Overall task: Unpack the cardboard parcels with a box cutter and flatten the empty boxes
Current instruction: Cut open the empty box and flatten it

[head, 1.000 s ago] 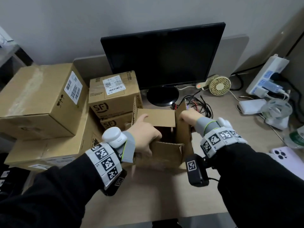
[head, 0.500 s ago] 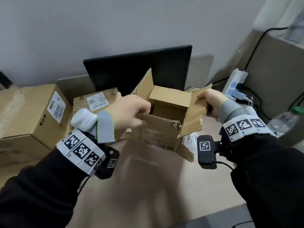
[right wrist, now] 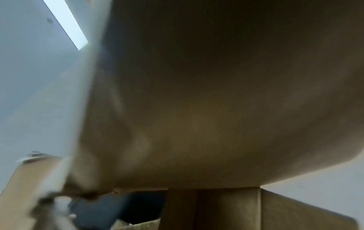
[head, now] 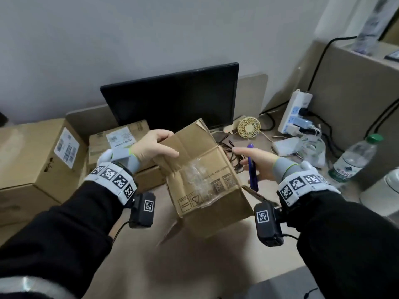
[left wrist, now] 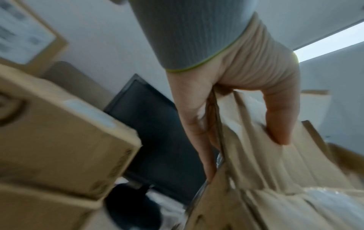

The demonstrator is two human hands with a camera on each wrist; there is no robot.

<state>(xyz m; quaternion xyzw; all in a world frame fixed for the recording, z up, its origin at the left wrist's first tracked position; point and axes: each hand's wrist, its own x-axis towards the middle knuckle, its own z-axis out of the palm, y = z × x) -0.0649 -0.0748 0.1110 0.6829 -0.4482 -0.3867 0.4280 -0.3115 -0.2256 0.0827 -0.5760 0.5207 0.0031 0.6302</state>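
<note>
At frame centre, the left hand (head: 153, 145) is pinching the brown taped cardboard box (head: 201, 169) by its top flap — light, bendy; the right hand (head: 258, 164) is loosely holding the purple box cutter (head: 253, 171), fingers extended.

Left hand (left wrist: 232, 87) gripping cardboard box (left wrist: 275, 179)

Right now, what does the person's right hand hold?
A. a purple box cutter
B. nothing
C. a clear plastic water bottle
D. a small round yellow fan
A: the right hand holds the purple box cutter, while the left hand grips the brown cardboard box lifted above the desk.
</note>
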